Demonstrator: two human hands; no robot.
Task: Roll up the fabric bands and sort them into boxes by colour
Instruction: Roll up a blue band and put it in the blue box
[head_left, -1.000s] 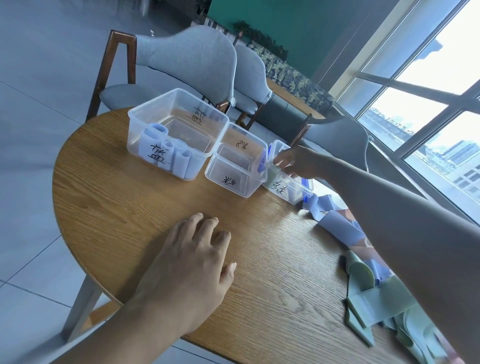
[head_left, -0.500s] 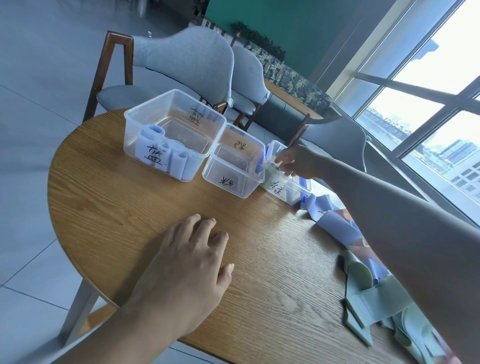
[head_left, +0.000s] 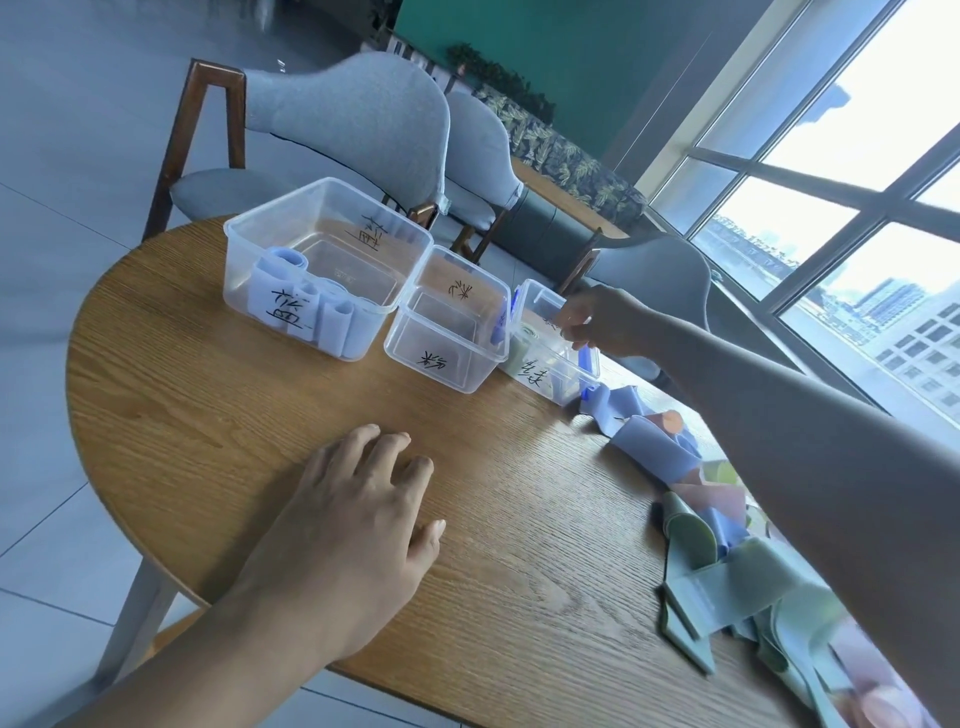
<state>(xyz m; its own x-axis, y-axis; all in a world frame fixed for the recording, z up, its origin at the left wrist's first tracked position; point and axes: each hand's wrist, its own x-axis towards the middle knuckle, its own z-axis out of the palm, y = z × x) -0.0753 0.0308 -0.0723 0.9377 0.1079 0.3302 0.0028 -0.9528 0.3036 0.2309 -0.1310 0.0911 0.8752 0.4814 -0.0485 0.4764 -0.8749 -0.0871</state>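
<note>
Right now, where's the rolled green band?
Head view: the rolled green band sits inside the rightmost clear box, against its left wall, just below the right hand and beside the empty middle box.

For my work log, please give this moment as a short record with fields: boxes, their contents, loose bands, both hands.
boxes: three clear boxes in a row on the round table
left box: rolled blue bands
middle box: no band visible
right box: a rolled green band
loose bands: blue, green and pink pile at right table edge
left hand: flat on table, holds nothing
right hand: over right box, grip unclear
</note>
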